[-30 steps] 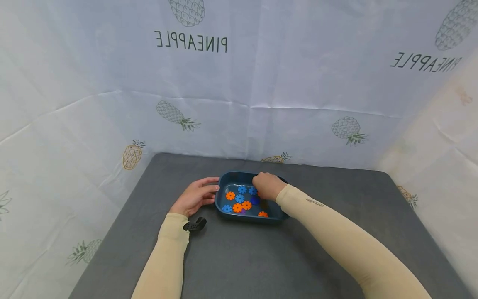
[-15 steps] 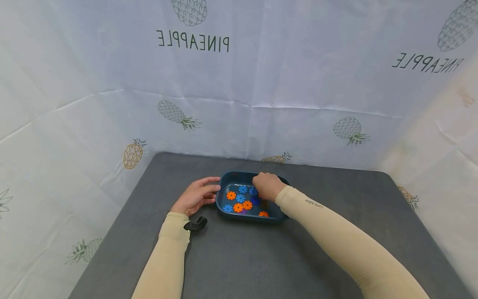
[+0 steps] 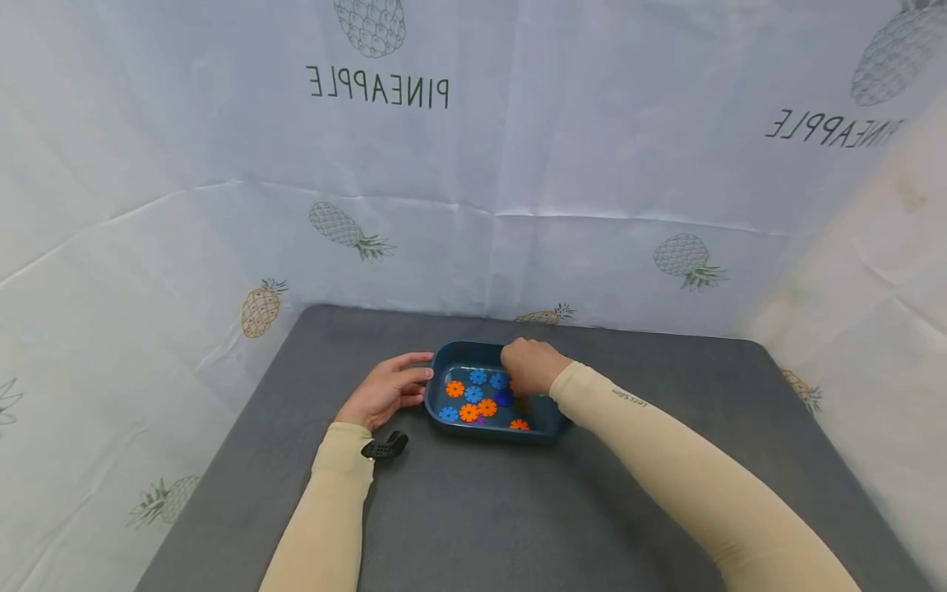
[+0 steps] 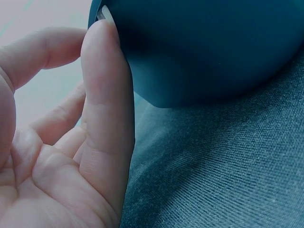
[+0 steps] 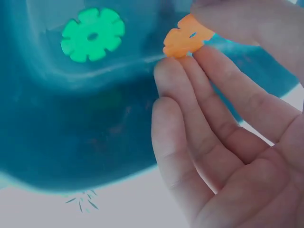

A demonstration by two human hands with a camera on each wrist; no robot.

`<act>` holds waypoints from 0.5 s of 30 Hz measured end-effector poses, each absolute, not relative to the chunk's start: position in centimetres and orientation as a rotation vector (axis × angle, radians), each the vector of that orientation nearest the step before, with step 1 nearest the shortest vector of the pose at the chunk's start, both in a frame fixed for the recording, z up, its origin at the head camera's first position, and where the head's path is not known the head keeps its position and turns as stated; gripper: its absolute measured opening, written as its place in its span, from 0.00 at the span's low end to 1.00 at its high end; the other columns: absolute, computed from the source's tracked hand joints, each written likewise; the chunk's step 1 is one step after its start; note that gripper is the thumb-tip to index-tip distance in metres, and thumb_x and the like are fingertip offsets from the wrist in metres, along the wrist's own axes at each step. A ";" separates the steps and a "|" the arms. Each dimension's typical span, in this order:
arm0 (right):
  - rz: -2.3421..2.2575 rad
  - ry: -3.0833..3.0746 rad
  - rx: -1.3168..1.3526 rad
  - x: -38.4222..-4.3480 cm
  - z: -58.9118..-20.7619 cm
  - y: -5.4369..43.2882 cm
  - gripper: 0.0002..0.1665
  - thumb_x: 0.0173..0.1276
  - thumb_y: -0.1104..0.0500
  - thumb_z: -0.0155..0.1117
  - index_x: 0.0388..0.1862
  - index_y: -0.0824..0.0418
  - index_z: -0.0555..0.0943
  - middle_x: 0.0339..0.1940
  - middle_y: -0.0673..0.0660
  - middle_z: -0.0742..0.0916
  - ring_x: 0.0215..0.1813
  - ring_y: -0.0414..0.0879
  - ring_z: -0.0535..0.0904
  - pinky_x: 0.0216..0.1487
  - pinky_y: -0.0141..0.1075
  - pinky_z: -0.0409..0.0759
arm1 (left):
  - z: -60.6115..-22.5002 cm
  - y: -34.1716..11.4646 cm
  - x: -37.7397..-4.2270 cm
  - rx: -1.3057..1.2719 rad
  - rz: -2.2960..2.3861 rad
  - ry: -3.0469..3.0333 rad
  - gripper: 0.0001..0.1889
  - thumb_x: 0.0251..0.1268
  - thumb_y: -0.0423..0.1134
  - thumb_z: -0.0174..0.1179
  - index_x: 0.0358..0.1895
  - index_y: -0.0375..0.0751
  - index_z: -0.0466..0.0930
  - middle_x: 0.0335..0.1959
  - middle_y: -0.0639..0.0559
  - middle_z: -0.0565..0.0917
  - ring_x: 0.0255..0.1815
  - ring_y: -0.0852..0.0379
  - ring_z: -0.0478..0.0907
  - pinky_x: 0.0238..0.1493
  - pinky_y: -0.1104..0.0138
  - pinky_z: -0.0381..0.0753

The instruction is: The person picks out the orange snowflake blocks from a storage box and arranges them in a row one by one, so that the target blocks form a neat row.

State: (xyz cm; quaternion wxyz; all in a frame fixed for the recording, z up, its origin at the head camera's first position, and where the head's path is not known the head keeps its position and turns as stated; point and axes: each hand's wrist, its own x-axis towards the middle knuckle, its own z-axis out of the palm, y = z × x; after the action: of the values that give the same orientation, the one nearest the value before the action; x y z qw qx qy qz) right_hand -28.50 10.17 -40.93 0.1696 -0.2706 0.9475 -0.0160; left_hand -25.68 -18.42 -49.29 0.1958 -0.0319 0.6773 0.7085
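Note:
A dark blue tray [image 3: 488,434] with raised walls stands on the table, holding several notched plastic discs. Over its right part, my right hand [image 3: 531,366] reaches inside. In the right wrist view, thumb and fingertips pinch an orange notched disc [image 5: 179,43], tilted on edge; a green notched disc [image 5: 100,46] lies on the tray floor to its left. My left hand [image 3: 385,390] is at the tray's left end, fingers loosely extended. The left wrist view has the thumb [image 4: 107,95] against the tray's outer wall [image 4: 190,61], its tip by the rim.
Orange discs [image 3: 468,413], blue discs [image 3: 473,395] and a dark blue piece [image 3: 504,399] lie in the tray. A black band [image 3: 385,446] is on the left wrist. A pineapple-print curtain [image 3: 481,156] hangs behind the grey table [image 3: 459,518].
The right hand has shifted very slightly to the right over the tray, and a bit of green shows beside it. The left hand stays at the tray's left end.

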 end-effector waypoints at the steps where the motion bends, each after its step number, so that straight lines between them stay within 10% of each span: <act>1: -0.067 2.686 -0.761 -28.4 -40.5 10.3 0.03 0.68 0.63 0.78 0.37 0.59 0.89 0.32 0.52 0.89 0.31 0.46 0.82 0.40 0.43 0.89 | -49.3 -18.4 -25.7 -0.093 1.986 1.899 0.28 0.76 0.42 0.70 0.76 0.47 0.76 0.48 0.47 0.87 0.32 0.58 0.83 0.42 0.69 0.90; 15: -0.280 2.662 -0.751 -27.9 -37.3 12.5 0.14 0.69 0.63 0.76 0.52 0.60 0.90 0.45 0.54 0.90 0.43 0.46 0.83 0.47 0.40 0.89 | -49.3 -18.3 -25.4 -0.075 1.971 1.924 0.30 0.76 0.44 0.70 0.78 0.47 0.75 0.46 0.50 0.85 0.32 0.58 0.82 0.43 0.69 0.90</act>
State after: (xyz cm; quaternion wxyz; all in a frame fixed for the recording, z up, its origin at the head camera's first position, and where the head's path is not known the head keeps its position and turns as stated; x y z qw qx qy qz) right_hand -27.89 12.54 -37.33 0.1797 -0.2659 0.9419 -0.0990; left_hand -25.38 -18.27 -49.29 0.1919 -0.0267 0.6853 0.7020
